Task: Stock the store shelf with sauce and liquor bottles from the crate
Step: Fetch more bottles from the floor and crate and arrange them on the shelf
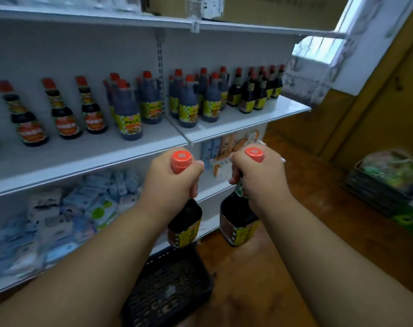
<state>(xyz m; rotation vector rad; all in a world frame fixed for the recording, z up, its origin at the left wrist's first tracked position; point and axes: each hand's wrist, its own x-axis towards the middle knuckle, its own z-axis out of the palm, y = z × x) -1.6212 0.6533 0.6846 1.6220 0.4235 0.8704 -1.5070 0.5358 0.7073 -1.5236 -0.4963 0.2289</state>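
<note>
Both hands grip dark sauce bottles by the neck, one each, held upright in front of a white store shelf. Fingers of the left hand (171, 178) curl round the neck of the left bottle (185, 223), just under its orange-red cap. At the same height, the right hand (257, 178) wraps the neck of the right bottle (238, 223). These two bottles hang side by side, close but apart, each with a yellow label low on the body.

Below them on the wooden floor (259, 279) sits a black mesh crate (172, 286); what lies inside it is too blurred to tell.

Ahead, the middle shelf (82, 159) carries rows of red-capped dark bottles: three rounded ones (63, 114) spaced out at the left, taller jugs (129, 114) in the centre, and slimmer bottles (255, 90) clustered at the right end. On the lower shelf, pale blue and white packets (59, 220) lie heaped.
</note>
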